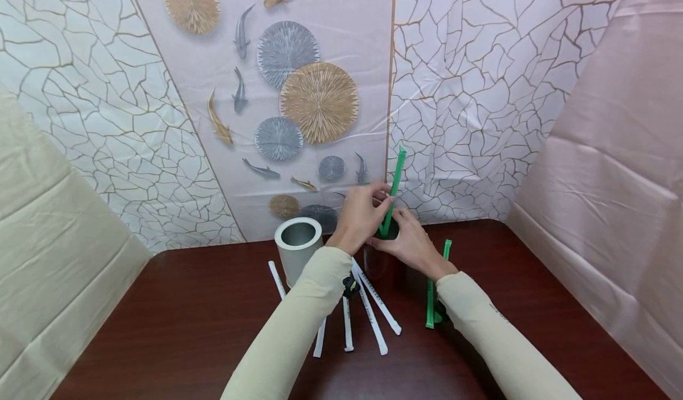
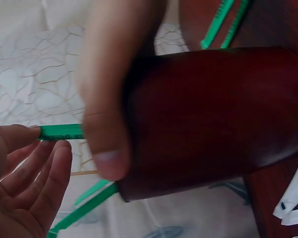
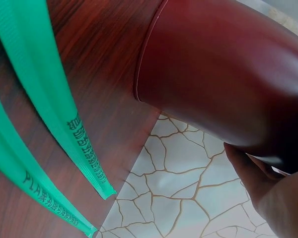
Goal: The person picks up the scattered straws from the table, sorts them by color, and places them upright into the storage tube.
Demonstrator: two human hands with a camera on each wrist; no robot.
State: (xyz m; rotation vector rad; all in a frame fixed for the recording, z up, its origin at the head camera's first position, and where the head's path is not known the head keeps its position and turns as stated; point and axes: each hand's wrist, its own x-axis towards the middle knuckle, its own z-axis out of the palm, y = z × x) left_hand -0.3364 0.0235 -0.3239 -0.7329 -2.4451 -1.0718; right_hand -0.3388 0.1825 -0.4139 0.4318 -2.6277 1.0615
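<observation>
My left hand (image 1: 358, 216) pinches a green paper-wrapped straw (image 1: 397, 172) between thumb and fingers, holding it upright over the mouth of a dark red cylindrical cup (image 1: 376, 262). Around that cup's rim my right hand (image 1: 409, 245) grips, its thumb across the near side. The left wrist view shows the pinched straw end at the left, and more green straws (image 2: 87, 208) jutting from the cup's mouth. Two other green straws (image 3: 54, 94) lie on the table beside the cup, under my right forearm in the head view.
A cream cylindrical holder (image 1: 299, 252) with a round opening stands left of my left hand. Several white wrapped straws (image 1: 372, 317) are spread over the dark wooden table (image 1: 176, 317), partly hidden by my left sleeve. A patterned cloth (image 1: 453, 109) hangs behind the table.
</observation>
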